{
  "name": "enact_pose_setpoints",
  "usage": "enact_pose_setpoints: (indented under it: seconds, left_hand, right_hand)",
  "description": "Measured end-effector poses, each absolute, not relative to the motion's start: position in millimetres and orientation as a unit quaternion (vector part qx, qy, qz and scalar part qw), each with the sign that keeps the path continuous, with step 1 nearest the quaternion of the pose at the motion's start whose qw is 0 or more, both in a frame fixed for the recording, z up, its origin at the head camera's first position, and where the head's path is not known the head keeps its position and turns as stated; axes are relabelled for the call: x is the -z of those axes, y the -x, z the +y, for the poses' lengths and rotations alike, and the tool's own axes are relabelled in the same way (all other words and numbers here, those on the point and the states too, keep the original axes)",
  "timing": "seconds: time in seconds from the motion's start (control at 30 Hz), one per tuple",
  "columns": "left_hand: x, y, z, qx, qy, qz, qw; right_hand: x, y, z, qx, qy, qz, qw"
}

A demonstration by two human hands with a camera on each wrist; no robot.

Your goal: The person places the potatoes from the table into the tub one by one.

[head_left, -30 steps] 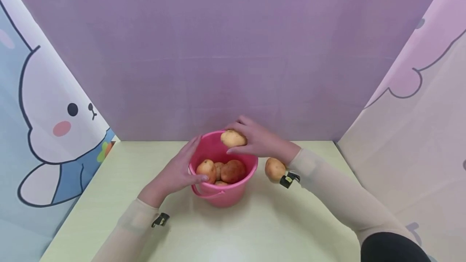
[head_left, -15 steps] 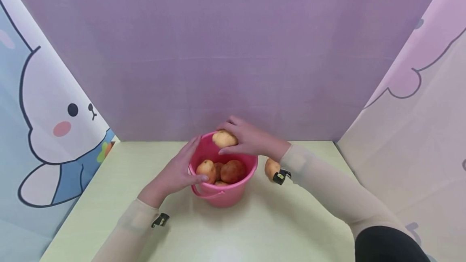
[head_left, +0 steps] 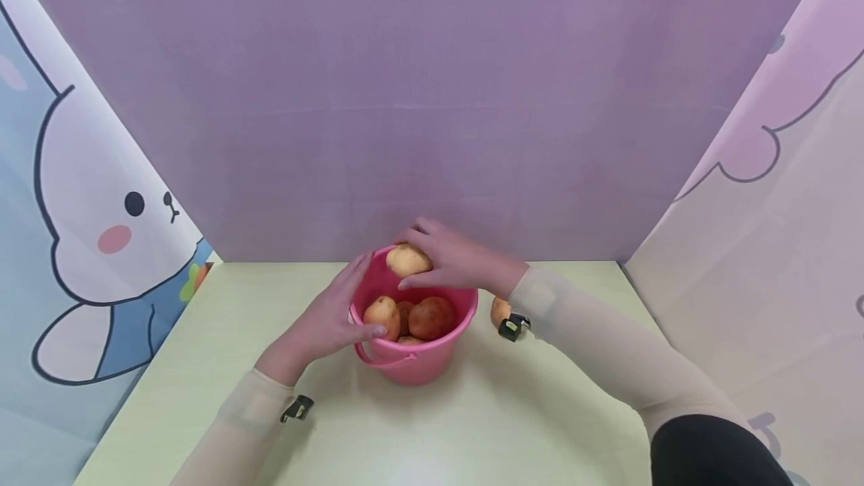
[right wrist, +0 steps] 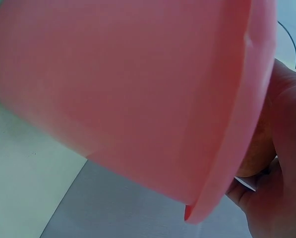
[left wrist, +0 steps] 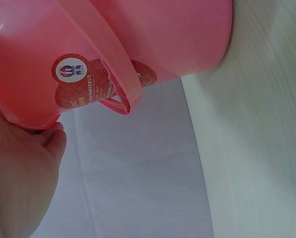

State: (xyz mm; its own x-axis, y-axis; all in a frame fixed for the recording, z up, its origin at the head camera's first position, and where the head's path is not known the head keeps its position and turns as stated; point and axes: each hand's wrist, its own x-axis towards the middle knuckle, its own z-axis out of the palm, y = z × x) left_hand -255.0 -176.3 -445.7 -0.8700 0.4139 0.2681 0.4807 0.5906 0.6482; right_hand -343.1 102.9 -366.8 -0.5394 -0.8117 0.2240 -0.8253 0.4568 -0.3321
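Observation:
A pink bucket [head_left: 413,370] stands upright on the table, with several potatoes inside, among them a pale one [head_left: 382,315] and a redder one [head_left: 433,318]. My left hand [head_left: 328,325] grips the bucket's left rim, its thumb lying over the edge; the left wrist view shows this hand [left wrist: 21,178] at the rim beside the bucket's handle [left wrist: 110,47]. Above the bucket's far side, my right hand [head_left: 457,256] holds a yellowish potato [head_left: 408,260] between thumb and fingers. In the right wrist view the bucket's wall [right wrist: 123,99] partly hides that potato [right wrist: 260,148].
Another potato [head_left: 500,311] lies on the table right of the bucket, partly behind the right wrist camera [head_left: 514,327]. A purple backdrop [head_left: 418,111] rises at the table's [head_left: 432,441] far edge. Printed cloth panels flank both sides.
My right hand has moved left with the potato, farther over the bucket's opening. The right forearm now covers more of the potato on the table. My left hand has stayed on the rim.

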Motion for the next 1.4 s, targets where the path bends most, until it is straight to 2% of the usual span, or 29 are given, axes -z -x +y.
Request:
enact_pose_setpoints:
  seconds: [0.37, 0.8, 1.2, 1.4]
  left_hand:
    - [444.6, 254.7, -176.8, 0.384, 0.251, -0.888, 0.042]
    - [444.9, 255.0, -177.5, 0.381, 0.246, -0.89, 0.041]
    - [445.4, 254.6, -176.6, 0.384, 0.245, -0.889, 0.042]
    - [444.0, 253.6, -175.6, 0.385, 0.248, -0.888, 0.043]
  right_hand:
    - [369.7, 344.0, 99.3, -0.218, -0.48, -0.85, 0.005]
    - [365.1, 339.9, 107.7, -0.215, -0.47, -0.856, 0.017]
    - [365.4, 334.4, 156.5, -0.262, -0.434, -0.86, 0.054]
    - [373.2, 332.2, 185.1, -0.287, -0.393, -0.872, 0.05]
